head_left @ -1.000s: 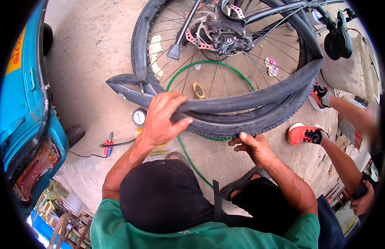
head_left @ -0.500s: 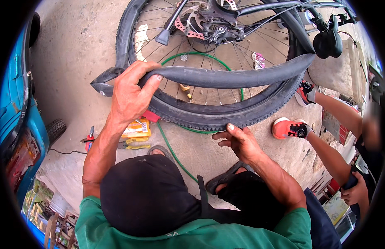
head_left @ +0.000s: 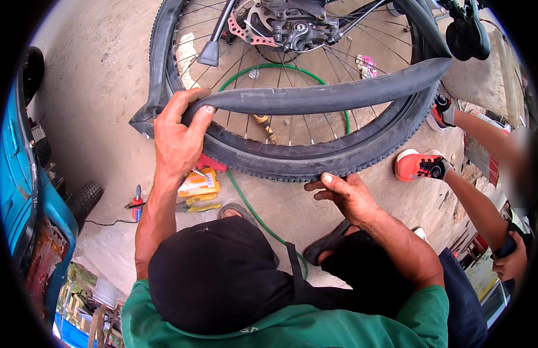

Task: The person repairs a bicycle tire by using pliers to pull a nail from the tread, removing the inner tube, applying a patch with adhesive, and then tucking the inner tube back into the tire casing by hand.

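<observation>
The black inner tube [head_left: 327, 100] is being held apart from the tyre's [head_left: 269, 163] near side, pinched between thumb and fingers of the left hand [head_left: 180, 138]. The right hand's [head_left: 351, 200] fingers are being held loosely curled, parted, beside the tyre. Light, pliable rubber is seemingly being handled, best gripped across its width.
</observation>
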Available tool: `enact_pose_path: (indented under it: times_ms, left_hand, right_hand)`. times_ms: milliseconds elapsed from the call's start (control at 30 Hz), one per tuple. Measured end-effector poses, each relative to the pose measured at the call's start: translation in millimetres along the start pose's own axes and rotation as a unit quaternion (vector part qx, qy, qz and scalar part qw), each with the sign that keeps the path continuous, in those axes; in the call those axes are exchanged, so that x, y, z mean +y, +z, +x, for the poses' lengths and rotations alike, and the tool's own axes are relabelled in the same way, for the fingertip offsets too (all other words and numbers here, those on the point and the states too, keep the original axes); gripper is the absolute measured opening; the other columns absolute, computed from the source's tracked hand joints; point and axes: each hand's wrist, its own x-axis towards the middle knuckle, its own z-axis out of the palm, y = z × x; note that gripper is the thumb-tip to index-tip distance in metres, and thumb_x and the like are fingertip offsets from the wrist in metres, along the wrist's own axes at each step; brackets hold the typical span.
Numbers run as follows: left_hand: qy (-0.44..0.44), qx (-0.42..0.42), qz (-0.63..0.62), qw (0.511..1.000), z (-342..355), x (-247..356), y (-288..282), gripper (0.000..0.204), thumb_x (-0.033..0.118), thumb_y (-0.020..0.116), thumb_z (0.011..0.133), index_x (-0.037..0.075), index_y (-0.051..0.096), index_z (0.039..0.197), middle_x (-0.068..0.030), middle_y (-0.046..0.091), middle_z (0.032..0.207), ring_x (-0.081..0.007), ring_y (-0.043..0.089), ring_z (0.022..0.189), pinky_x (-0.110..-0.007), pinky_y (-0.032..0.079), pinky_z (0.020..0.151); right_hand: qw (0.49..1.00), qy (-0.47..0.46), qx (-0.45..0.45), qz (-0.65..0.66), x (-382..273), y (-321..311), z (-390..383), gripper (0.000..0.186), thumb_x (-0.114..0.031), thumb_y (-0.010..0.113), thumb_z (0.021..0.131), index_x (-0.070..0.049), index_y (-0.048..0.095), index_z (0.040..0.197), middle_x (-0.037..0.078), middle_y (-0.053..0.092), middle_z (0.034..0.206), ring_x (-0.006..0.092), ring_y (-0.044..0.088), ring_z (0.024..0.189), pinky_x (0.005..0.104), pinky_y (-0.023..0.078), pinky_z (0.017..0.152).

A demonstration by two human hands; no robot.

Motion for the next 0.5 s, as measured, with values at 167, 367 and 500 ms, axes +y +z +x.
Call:
enact_pose_path:
  times_ms: [167, 367, 500]
  left_hand:
    - [0.015, -0.014, 0.032, 0.999, 0, -11, 9, 0.027, 0.008, 0.070, 0.091, -0.002, 0.069, 0.116, -0.0126, 0.071, 0.103, -0.0195, 0.067, 0.093, -0.033, 0.052, 0.086]
    - [-0.039, -0.021, 0.036, 0.998, 1, -15, 20, 0.027, 0.009, 0.070, 0.092, -0.001, 0.069, 0.117, -0.0095, 0.070, 0.104, -0.0166, 0.066, 0.093, -0.031, 0.052, 0.084]
    - [-0.064, -0.039, 0.052, 0.996, 3, -21, 22, 0.027, 0.010, 0.070, 0.093, -0.001, 0.069, 0.117, -0.0095, 0.070, 0.105, -0.0162, 0.066, 0.093, -0.031, 0.052, 0.084]
  right_hand:
    - [1.000, 0.017, 0.000, 0.023, -1, -2, 1, 0.058, -0.034, 0.076, 0.093, 0.006, 0.061, 0.131, 0.017, 0.071, 0.120, 0.0280, 0.069, 0.112, 0.0404, 0.053, 0.092]
    - [0.999, 0.028, -0.018, -0.009, 2, -6, 5, 0.052, -0.029, 0.075, 0.094, 0.000, 0.060, 0.134, 0.014, 0.071, 0.120, 0.0257, 0.068, 0.112, 0.0389, 0.053, 0.089]
    - [0.998, 0.039, -0.016, -0.048, 7, -12, 9, 0.050, -0.029, 0.076, 0.093, 0.000, 0.062, 0.132, 0.013, 0.073, 0.118, 0.0248, 0.069, 0.110, 0.0388, 0.053, 0.089]
